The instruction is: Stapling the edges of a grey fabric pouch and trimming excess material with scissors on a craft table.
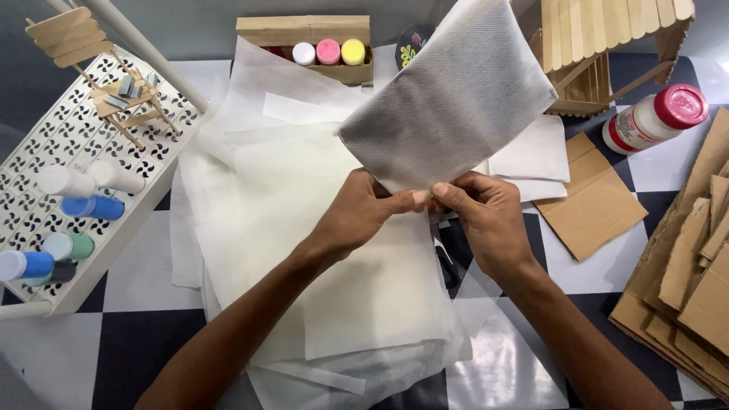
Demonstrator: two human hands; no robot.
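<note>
Both my hands pinch the lower edge of a folded white tissue sheet (pixel 456 99), which stands raised and tilted above the table. My left hand (pixel 357 216) grips it with thumb and fingers at the lower corner. My right hand (pixel 486 216) holds the same edge just to the right, fingertips nearly touching the left ones. Under my hands lies a loose pile of white paper sheets (pixel 304 228) on a black-and-white checkered table (pixel 129 281). A dark tool (pixel 446 258) lies partly hidden below my right hand.
A white perforated rack (pixel 76 144) at the left holds paint bottles (pixel 91 206) and a small stick chair. A cardboard box with paint pots (pixel 326 52) stands at the back. A stick house (pixel 607 45), a glue bottle (pixel 657 118) and cardboard pieces (pixel 592 201) lie at the right.
</note>
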